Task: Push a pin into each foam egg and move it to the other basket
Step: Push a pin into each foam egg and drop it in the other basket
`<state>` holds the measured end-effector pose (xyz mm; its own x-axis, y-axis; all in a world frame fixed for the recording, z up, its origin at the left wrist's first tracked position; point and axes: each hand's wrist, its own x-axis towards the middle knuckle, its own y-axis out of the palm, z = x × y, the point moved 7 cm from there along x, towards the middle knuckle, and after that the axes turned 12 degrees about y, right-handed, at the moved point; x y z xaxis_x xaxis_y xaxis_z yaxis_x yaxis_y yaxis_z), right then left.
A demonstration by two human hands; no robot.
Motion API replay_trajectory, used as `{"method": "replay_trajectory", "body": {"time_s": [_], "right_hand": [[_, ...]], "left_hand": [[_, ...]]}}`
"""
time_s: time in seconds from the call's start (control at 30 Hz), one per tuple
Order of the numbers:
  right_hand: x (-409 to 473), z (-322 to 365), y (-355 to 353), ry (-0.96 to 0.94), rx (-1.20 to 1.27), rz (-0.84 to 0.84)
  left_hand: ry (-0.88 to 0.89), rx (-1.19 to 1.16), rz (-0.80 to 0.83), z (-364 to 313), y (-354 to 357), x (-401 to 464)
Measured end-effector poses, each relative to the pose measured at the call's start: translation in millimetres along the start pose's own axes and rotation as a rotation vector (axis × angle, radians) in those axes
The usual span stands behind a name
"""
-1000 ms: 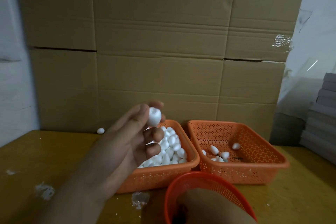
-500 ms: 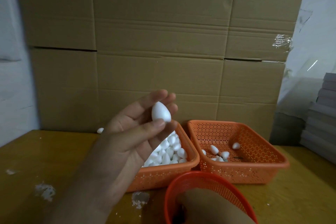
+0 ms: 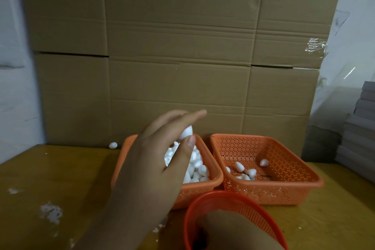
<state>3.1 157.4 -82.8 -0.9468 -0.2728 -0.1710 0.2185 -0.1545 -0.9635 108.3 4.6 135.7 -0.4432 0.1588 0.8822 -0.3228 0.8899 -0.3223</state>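
One head-worn view looks forward and down, close over the table (image 3: 60,178); cardboard wall (image 3: 182,57) behind.

Left hand (image 3: 154,160) pinches a foam egg (image 3: 185,133) over the full orange basket (image 3: 203,186); right hand (image 3: 233,231) is down inside a round red basket (image 3: 229,199).

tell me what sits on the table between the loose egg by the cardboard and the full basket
Nothing: in the head view bare table separates the loose egg from the full basket.
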Motion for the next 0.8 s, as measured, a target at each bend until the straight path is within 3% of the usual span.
{"method": "replay_trajectory", "body": {"time_s": [0.2, 0.37, 0.57, 0.8], "right_hand": [[-6, 7, -6, 0.004, -0.004, 0.006], [-8, 9, -7, 0.026, -0.004, 0.009], [-11, 12, -13, 0.036, 0.008, 0.021], [-18, 20, -18, 0.038, -0.005, 0.052]], "left_hand": [[-0.068, -0.057, -0.013, 3, 4, -4], [-0.011, -0.058, -0.002, -1, -1, 0], [-0.059, -0.229, -0.024, -1, 1, -3], [0.013, -0.043, -0.034, -4, -6, 0]]}}
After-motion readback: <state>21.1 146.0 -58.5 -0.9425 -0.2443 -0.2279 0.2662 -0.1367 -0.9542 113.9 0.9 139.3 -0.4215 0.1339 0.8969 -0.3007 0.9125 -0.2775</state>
